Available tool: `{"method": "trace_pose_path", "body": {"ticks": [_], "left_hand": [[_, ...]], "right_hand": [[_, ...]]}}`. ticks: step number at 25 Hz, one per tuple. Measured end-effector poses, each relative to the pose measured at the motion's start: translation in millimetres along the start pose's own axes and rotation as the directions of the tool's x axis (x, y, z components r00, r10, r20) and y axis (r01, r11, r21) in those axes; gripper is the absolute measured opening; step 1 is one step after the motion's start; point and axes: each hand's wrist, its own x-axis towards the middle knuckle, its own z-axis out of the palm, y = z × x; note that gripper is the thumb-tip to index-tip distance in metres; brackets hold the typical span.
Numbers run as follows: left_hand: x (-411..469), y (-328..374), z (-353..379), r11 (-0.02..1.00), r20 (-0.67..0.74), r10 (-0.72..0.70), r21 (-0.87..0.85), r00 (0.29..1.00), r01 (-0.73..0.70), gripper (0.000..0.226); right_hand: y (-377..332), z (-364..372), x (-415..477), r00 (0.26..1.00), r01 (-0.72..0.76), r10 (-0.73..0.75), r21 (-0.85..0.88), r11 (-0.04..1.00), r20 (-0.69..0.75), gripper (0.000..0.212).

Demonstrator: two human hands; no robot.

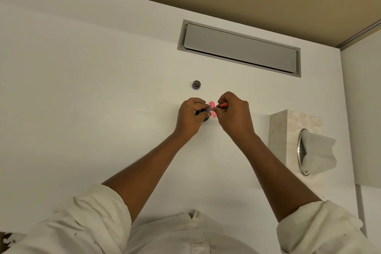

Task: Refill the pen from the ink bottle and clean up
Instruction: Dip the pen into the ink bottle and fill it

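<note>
Left hand: your left hand (pixel 190 116) is curled around the dark ink bottle (pixel 203 114), holding it down on the white table (pixel 82 88) near the middle of the view.
Right hand: your right hand (pixel 234 112) is pinched shut on the red-and-black pen part (pixel 222 106), at 3 o'clock from the bottle.
Pink piece: a pink pen barrel (pixel 213 109) sits between your two hands; which hand carries it, you cannot tell.
Bottle cap: a small round cap (pixel 196 84) lies on the table at 12 o'clock from your hands, apart from them.
Tissue box: the tissue box (pixel 288 130) stands at 4 o'clock, well apart, a tissue sticking out.
Grey hatch: a grey flap (pixel 239 47) is set in the table at 1 o'clock.
</note>
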Motion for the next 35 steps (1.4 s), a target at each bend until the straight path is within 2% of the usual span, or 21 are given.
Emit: {"method": "trace_pose_path", "body": {"ticks": [3, 12, 17, 22, 27, 31, 35], "left_hand": [[2, -5, 0, 1.000, -0.013, -0.001, -0.002, 1.000, 0.000, 0.022], [-2, -8, 2, 0.988, 0.029, 0.002, -0.153, 1.000, 0.002, 0.018], [-2, -12, 4, 0.986, 0.000, -0.005, -0.165, 1.000, 0.005, 0.016], [-1, -14, 7, 0.988, -0.026, -0.022, -0.156, 0.999, 0.018, 0.016], [0, -16, 8, 0.989, -0.037, 0.005, -0.147, 0.999, -0.011, 0.014], [1, -18, 8, 0.988, -0.040, 0.021, -0.151, 0.999, -0.027, 0.013], [1, -19, 8, 0.988, -0.040, 0.050, -0.146, 0.998, -0.056, 0.011]], "right_hand": [[-1, 6, 1, 1.000, -0.004, 0.005, -0.018, 1.000, 0.011, 0.020], [2, 12, -3, 1.000, -0.009, 0.009, 0.006, 1.000, -0.014, 0.015], [4, 13, -6, 1.000, -0.008, 0.008, 0.036, 0.999, -0.009, 0.013], [-1, 2, -9, 0.997, -0.025, 0.032, 0.093, 0.995, -0.072, 0.029], [-1, -18, -7, 0.993, 0.003, 0.018, 0.173, 0.985, -0.118, 0.015], [-2, -18, -5, 0.999, 0.026, -0.022, 0.122, 0.992, -0.034, 0.019], [-2, -11, -3, 0.992, 0.129, -0.129, -0.005, 0.992, -0.003, 0.014]]}}
